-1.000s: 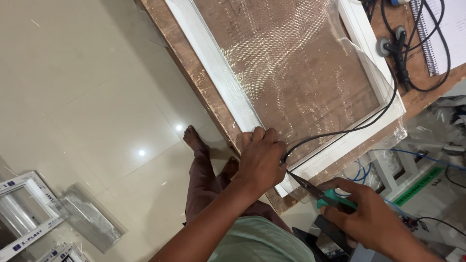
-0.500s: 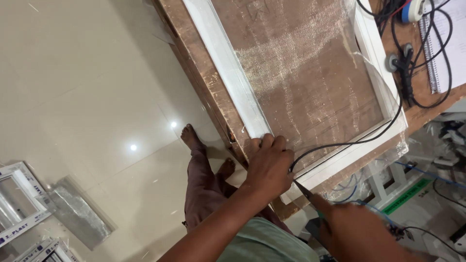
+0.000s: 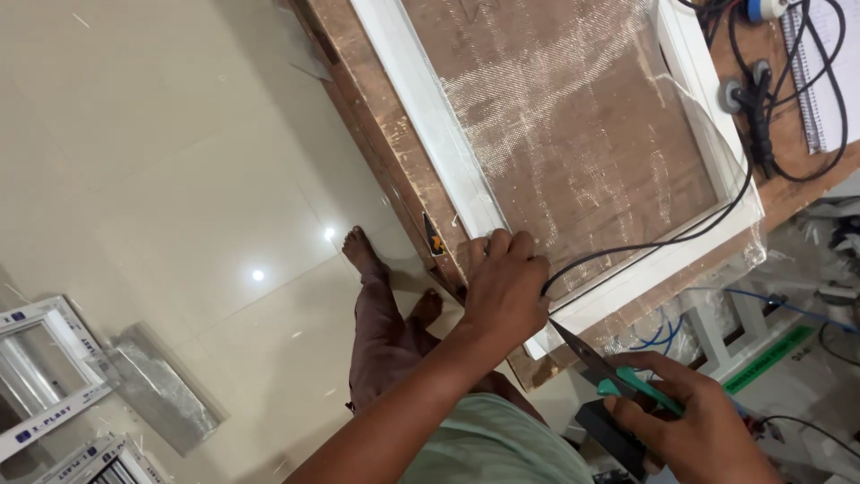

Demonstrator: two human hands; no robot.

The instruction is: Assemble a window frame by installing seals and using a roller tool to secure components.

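Note:
A white window frame (image 3: 430, 108) with see-through mesh (image 3: 573, 116) stretched over it lies on a worn wooden table (image 3: 381, 152). My left hand (image 3: 506, 287) presses down on the frame's near corner, fingers curled over the end of a black cord (image 3: 645, 246) that runs along the frame's lower rail. My right hand (image 3: 699, 421) grips green-handled scissors (image 3: 618, 372). Their dark blades point up at the corner, just below my left hand.
Black cables and a plug socket (image 3: 761, 99) lie at the table's far right, beside a spiral notebook (image 3: 820, 81). White frame pieces (image 3: 45, 358) and a metal sheet (image 3: 166, 385) rest on the tiled floor at left. My bare feet (image 3: 363, 251) stand by the table edge.
The view has shifted, showing more of the table. My right hand with the scissors dipped low and has come back up towards the corner. My left hand stays on the corner.

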